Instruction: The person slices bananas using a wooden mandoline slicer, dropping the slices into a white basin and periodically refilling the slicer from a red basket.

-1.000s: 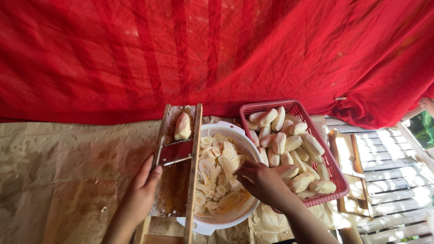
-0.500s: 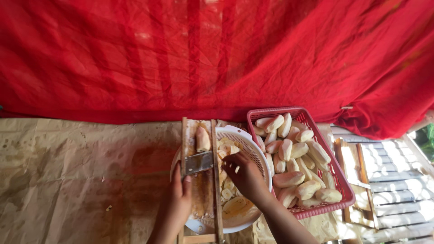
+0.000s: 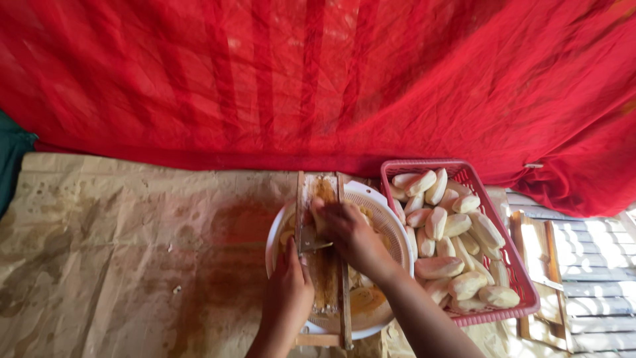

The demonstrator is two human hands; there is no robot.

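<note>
A wooden slicer board [image 3: 326, 278] with a metal blade [image 3: 313, 247] lies across a white plastic colander [image 3: 392, 213] that holds pale fruit slices. My left hand [image 3: 288, 295] grips the board's left rail just below the blade. My right hand [image 3: 349, 232] presses down on the board above the blade, fingers curled over a peeled banana piece [image 3: 318, 217] that is mostly hidden. To the right, touching the colander, stands a red plastic basket [image 3: 424, 164] heaped with several peeled bananas [image 3: 457, 225].
Stained brown paper [image 3: 119, 252] covers the surface to the left. A red cloth [image 3: 298, 79] hangs across the back. At the right lie wooden slats [image 3: 589, 265] and a second wooden slicer frame [image 3: 533, 265].
The slicer board has shifted right, from beside the colander to across it. My right hand left the slices and settled on the banana piece on the board. My left hand closed on the rail.
</note>
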